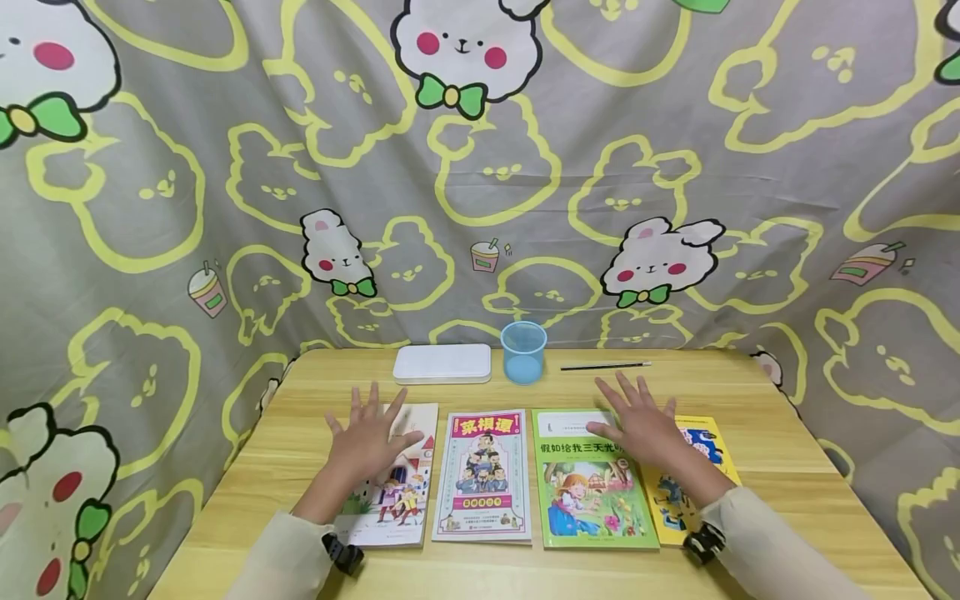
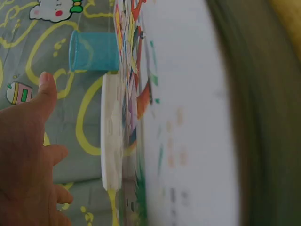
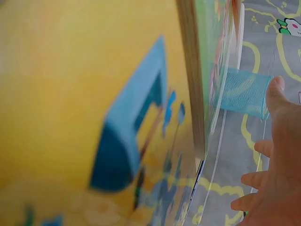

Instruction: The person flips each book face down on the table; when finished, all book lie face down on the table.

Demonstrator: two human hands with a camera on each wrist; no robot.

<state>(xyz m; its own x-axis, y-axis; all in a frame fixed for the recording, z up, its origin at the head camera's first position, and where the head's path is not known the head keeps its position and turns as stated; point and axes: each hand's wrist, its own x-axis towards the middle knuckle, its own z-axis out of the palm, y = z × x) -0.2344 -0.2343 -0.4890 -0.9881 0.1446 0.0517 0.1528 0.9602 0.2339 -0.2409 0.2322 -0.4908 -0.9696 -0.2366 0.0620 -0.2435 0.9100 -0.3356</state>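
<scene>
My left hand (image 1: 369, 443) is spread with straight fingers over a pale book (image 1: 397, 500) with cartoon children on its cover. Fingers spread too, my right hand (image 1: 647, 431) hovers above the green book (image 1: 596, 500) and the yellow book (image 1: 671, 508) at the far right, hiding parts of both. Between the hands lies a pink-and-grey book (image 1: 483, 475). Neither hand grips anything. In the left wrist view the left hand (image 2: 23, 155) appears apart from the book; the right wrist view shows the right hand (image 3: 284, 146) likewise raised.
Along the back of the wooden table (image 1: 795, 500) stand a white flat case (image 1: 442, 364), a blue mesh cup (image 1: 523, 358) and a thin dark pencil or pen (image 1: 606, 366). A patterned grey curtain (image 1: 480, 183) hangs behind and at both sides.
</scene>
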